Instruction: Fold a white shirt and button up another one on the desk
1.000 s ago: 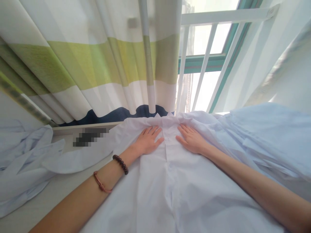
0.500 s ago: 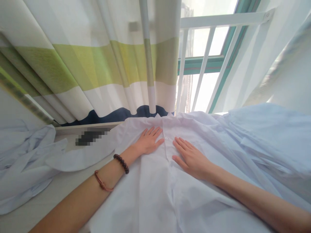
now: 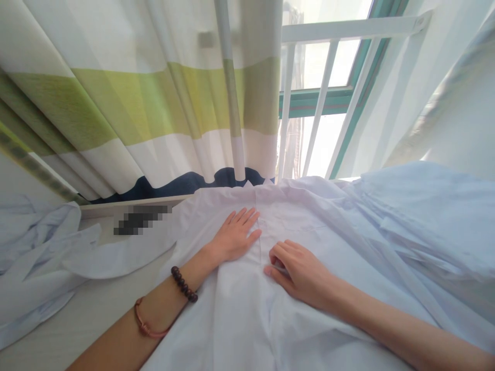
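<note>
Two hands on one white shirt [image 3: 247, 319] spread over the counter [image 3: 77, 319].
The shirt is thin and creased, collar toward the curtain [image 3: 154, 103]. Left hand [image 3: 234, 238] lies flat, fingers [image 3: 242, 216] spread; right hand [image 3: 299, 272] curls its fingers, pinching the front placket. Two bracelets [image 3: 184, 276] ring the left wrist; two pale blue garments [image 3: 38, 257] lie beside, one each side.

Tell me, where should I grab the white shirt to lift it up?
Probably at the two shoulders beside the collar, pinching down from above, one on each side. The white shirt lies flat, front up, with the collar at the far end by the curtain. Its smooth middle gives little to pinch, while the cloth by the collar looks folded and thicker.
</note>
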Available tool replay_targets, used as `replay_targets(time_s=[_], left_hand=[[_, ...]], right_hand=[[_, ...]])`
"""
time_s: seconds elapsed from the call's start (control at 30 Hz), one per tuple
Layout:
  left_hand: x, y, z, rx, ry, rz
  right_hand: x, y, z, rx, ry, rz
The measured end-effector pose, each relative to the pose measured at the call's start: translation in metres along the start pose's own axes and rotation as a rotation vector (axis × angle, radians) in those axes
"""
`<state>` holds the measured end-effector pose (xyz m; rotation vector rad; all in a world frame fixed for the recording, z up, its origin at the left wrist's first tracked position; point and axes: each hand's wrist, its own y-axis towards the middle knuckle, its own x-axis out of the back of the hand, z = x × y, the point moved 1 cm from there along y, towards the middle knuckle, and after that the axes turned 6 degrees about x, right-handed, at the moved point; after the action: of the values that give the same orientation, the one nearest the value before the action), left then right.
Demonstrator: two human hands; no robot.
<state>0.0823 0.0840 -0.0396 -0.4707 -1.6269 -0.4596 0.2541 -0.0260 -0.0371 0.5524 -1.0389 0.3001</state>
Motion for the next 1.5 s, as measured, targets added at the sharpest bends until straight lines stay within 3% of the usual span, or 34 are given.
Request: replay_targets(time_s=[0.4,0.6,0.8,0.97,1.07,1.13,1.2,1.33,1.5], left_hand=[[0.003,-0.002,0.004,-0.038,-0.052,0.007],[0.014,-0.014,0.002,-0.168,-0.043,-0.156],[0.010,-0.019,0.004,-0.114,-0.022,0.064],[0.007,-0.021,0.001,-0.105,-0.008,0.056],[0.006,-0.021,0.001,0.025,0.062,-0.066],[0.009,-0.022,0.006,0.180,0.152,-0.191],[0.012,-0.022,0.014,0.331,0.234,-0.242],[0.017,-0.025,0.025,0.561,0.248,-0.065],[0.022,-0.029,0.005,0.551,0.318,0.016]], right_hand=[[0.012,0.000,-0.007,0.036,0.221,-0.065],[0.006,-0.005,-0.006,0.096,0.094,-0.035],[0.009,-0.012,-0.010,0.088,-0.005,-0.005],[0.007,-0.013,-0.012,0.112,-0.042,0.032],[0.006,-0.013,-0.012,0.114,-0.046,0.038],[0.006,-0.014,-0.011,0.109,-0.046,0.042],[0.005,-0.014,-0.011,0.103,-0.050,0.046],[0.003,-0.015,-0.011,0.097,-0.061,0.056],[0.000,-0.016,-0.012,0.110,-0.071,0.021]])
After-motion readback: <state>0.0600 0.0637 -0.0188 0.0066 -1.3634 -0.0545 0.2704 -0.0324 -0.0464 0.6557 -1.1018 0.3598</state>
